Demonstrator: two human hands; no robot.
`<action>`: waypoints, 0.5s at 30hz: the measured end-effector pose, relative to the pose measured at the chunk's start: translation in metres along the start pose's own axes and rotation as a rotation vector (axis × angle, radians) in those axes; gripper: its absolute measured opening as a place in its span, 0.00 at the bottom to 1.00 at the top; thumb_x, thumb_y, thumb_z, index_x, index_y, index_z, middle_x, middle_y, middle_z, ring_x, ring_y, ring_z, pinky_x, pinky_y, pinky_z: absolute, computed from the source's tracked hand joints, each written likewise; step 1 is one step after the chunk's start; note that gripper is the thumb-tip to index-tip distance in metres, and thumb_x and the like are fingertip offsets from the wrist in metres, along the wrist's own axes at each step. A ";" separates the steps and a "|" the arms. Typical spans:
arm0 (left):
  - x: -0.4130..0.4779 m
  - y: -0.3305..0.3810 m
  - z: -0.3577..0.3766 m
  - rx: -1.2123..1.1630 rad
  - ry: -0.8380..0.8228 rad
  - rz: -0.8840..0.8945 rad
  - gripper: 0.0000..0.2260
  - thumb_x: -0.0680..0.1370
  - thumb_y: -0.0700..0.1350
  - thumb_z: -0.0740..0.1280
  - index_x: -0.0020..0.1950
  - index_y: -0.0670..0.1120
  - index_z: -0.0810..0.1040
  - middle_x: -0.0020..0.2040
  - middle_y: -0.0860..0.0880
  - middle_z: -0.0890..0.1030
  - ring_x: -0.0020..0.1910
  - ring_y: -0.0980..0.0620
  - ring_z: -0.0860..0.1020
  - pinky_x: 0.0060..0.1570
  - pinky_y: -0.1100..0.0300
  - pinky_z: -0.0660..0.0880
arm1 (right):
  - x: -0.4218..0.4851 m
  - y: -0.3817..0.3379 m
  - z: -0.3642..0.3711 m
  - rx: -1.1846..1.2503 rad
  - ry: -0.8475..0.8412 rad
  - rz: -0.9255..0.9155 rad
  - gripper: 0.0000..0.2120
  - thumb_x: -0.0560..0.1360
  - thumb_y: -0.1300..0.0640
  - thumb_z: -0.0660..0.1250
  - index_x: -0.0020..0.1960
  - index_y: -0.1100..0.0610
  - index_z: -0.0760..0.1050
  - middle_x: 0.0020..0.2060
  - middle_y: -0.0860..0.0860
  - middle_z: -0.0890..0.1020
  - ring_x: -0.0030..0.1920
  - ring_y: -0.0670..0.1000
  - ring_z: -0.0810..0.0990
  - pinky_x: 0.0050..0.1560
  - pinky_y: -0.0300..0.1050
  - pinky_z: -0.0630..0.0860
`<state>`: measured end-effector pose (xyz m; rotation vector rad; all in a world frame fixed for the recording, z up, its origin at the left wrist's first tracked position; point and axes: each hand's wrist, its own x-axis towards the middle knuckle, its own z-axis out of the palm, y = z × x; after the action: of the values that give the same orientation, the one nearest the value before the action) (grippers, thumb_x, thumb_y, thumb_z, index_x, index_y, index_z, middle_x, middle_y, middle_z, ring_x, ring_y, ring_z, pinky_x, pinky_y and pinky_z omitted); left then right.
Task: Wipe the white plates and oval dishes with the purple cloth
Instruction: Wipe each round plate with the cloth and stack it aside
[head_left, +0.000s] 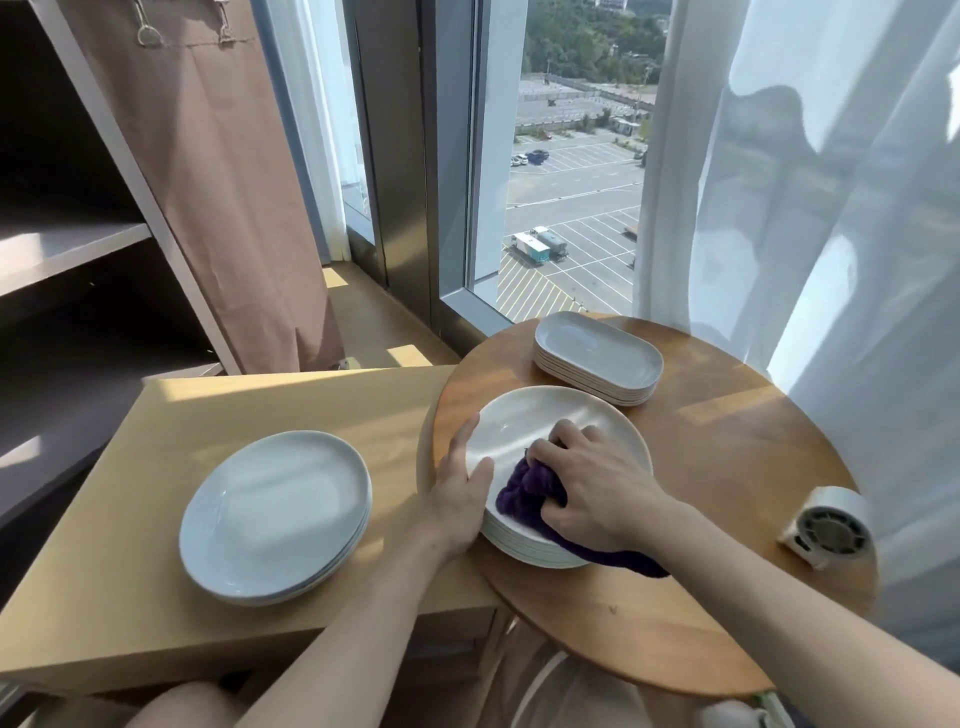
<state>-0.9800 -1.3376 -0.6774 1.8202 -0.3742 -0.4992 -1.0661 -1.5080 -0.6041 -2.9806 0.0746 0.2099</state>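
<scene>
Left hand (460, 493) rests open on the top white plate (545, 421), my right hand (587, 488) beside it squeezes the purple cloth (522, 491), and the bare part lies just ahead.

Bare hands, left (460, 501) and right (592, 493), on bare forearms (363, 623).
</scene>
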 end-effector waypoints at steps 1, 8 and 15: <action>-0.001 0.002 -0.001 0.003 -0.011 -0.006 0.22 0.87 0.54 0.54 0.80 0.64 0.55 0.79 0.55 0.61 0.77 0.52 0.63 0.78 0.49 0.60 | 0.003 -0.007 0.003 0.022 0.004 -0.020 0.23 0.69 0.41 0.57 0.64 0.44 0.68 0.55 0.47 0.68 0.54 0.55 0.68 0.58 0.51 0.68; -0.011 0.017 -0.004 -0.114 0.007 -0.007 0.23 0.86 0.58 0.44 0.82 0.60 0.56 0.77 0.59 0.62 0.74 0.62 0.60 0.75 0.63 0.55 | 0.034 -0.031 0.014 0.136 0.106 -0.047 0.23 0.71 0.41 0.61 0.64 0.45 0.70 0.58 0.49 0.72 0.57 0.55 0.69 0.59 0.54 0.71; -0.011 0.017 -0.002 -0.087 0.079 0.032 0.20 0.87 0.54 0.52 0.80 0.59 0.62 0.76 0.54 0.68 0.72 0.56 0.67 0.72 0.69 0.58 | 0.066 -0.032 0.022 0.034 0.296 -0.013 0.22 0.72 0.40 0.63 0.63 0.49 0.73 0.58 0.52 0.76 0.56 0.59 0.74 0.51 0.55 0.75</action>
<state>-0.9884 -1.3358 -0.6588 1.7420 -0.3224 -0.4133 -1.0024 -1.4756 -0.6306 -2.9531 0.0911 -0.2332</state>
